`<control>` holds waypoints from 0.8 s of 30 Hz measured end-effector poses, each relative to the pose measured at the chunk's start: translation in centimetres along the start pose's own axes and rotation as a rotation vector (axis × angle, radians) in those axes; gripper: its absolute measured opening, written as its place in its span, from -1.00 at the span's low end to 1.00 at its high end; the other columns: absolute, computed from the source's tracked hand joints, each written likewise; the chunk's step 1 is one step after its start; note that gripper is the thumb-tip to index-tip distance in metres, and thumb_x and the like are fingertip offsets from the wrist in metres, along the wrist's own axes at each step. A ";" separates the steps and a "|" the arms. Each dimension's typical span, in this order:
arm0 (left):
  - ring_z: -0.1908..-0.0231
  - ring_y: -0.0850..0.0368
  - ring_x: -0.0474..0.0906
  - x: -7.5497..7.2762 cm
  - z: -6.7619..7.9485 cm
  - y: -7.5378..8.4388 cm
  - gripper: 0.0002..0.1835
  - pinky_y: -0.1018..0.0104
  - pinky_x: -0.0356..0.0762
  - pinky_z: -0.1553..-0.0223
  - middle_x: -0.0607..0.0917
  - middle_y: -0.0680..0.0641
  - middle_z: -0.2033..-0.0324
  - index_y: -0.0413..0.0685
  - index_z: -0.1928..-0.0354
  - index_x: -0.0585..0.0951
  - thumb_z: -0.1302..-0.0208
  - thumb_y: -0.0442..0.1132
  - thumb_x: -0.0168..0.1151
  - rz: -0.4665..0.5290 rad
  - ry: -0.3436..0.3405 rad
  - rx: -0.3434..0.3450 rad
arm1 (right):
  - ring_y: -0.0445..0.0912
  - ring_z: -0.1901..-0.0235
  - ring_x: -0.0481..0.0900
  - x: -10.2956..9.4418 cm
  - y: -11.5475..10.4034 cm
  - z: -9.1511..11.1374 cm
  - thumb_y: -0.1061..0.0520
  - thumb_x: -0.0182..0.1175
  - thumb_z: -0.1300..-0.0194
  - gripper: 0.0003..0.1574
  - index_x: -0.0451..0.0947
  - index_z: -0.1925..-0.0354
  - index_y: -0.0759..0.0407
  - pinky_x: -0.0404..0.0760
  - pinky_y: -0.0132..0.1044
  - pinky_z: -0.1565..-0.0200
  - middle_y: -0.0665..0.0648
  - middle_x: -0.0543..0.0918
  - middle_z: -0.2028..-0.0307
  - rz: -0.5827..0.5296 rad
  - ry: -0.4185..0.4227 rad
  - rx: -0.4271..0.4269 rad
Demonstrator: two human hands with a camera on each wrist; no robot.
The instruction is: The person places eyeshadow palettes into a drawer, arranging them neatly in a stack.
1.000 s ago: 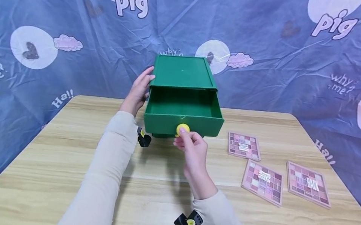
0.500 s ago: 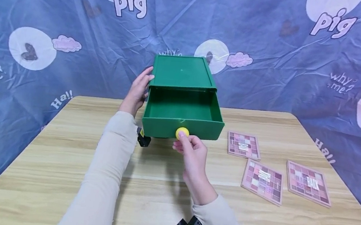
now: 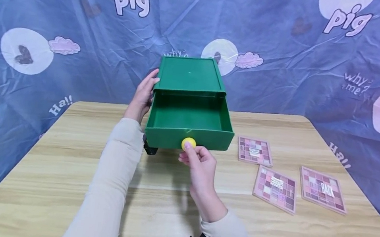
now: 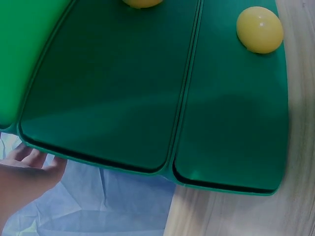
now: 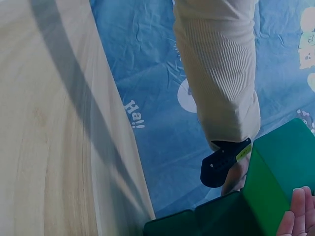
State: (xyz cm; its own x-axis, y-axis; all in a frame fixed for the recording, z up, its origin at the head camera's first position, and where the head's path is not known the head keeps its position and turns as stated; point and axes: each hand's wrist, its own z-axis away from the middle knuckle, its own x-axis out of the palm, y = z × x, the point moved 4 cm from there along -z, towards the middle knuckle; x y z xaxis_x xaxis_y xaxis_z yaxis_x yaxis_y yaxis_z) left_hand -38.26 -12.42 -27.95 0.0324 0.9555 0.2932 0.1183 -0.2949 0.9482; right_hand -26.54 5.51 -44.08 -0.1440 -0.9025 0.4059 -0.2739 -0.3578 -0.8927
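A green drawer cabinet (image 3: 190, 73) stands at the back of the table, its top drawer (image 3: 209, 139) pulled out with a bare interior. My right hand (image 3: 203, 172) pinches the drawer's yellow knob (image 3: 188, 140) between thumb and fingers. Against the cabinet's left side rests my left hand (image 3: 142, 94), its fingers along the wall near the top edge. In the left wrist view, two lower drawer fronts (image 4: 113, 98) sit flush in the frame, each with a yellow knob (image 4: 260, 29), and left fingers (image 4: 34, 158) touch the cabinet's side.
Three pink eyeshadow palettes lie on the wooden table (image 3: 59, 181) to the right: one near the cabinet (image 3: 255, 151), one in front (image 3: 276, 188) and one farther right (image 3: 323, 189). A blue printed cloth (image 3: 277, 34) hangs behind the table and along its sides.
The top drawer has come farther out toward me, with my right hand on its knob moving the same way. My left hand stays at the cabinet's side. The head view has shifted slightly.
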 end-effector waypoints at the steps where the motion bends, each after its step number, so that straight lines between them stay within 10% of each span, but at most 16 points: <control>1: 0.81 0.28 0.02 0.0 0.0 0.0 -0.51 0.48 0.01 0.75 0.30 0.11 0.75 0.18 -0.17 0.34 -0.14 -0.21 0.01 0.002 0.002 0.002 | 0.18 0.47 0.53 0.0 0.0 0.1 -0.04 0.23 -0.01 -0.59 0.41 0.44 0.30 0.50 -0.06 0.38 0.32 0.57 0.47 0.003 -0.002 -0.005; 5: 0.78 0.28 0.04 0.0 0.0 0.2 -0.51 0.48 0.02 0.72 0.38 0.11 0.69 0.17 -0.17 0.33 -0.14 -0.21 0.01 0.004 0.002 0.008 | 0.08 0.49 0.55 0.5 -1.2 1.0 0.01 0.21 -0.05 -0.68 0.42 0.48 0.25 0.51 -0.15 0.39 0.25 0.58 0.50 0.009 -0.036 -0.018; 12: 0.76 0.27 0.04 0.1 -0.1 0.1 -0.51 0.46 0.03 0.70 0.44 0.08 0.54 0.19 -0.18 0.33 -0.14 -0.20 0.02 -0.007 0.002 0.000 | -0.05 0.55 0.53 4.1 -11.5 5.4 0.08 0.20 -0.07 -0.68 0.36 0.57 0.28 0.51 -0.22 0.37 0.19 0.55 0.59 0.072 0.019 0.086; 24: 0.80 0.27 0.02 0.2 0.0 0.0 -0.51 0.46 0.03 0.72 0.37 0.11 0.69 0.19 -0.19 0.31 -0.16 -0.19 -0.01 -0.011 -0.008 0.003 | -0.07 0.55 0.52 4.1 -12.3 6.2 0.18 0.16 -0.10 -0.77 0.36 0.56 0.28 0.51 -0.24 0.36 0.24 0.56 0.56 0.079 0.034 0.146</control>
State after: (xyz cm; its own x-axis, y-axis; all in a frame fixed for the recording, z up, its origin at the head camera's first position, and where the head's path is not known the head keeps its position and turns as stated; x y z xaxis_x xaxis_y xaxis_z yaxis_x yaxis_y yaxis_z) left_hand -38.24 -12.27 -27.88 0.0386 0.9588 0.2816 0.1219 -0.2842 0.9510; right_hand -17.84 4.77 -32.64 -0.1922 -0.9215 0.3376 -0.1197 -0.3194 -0.9400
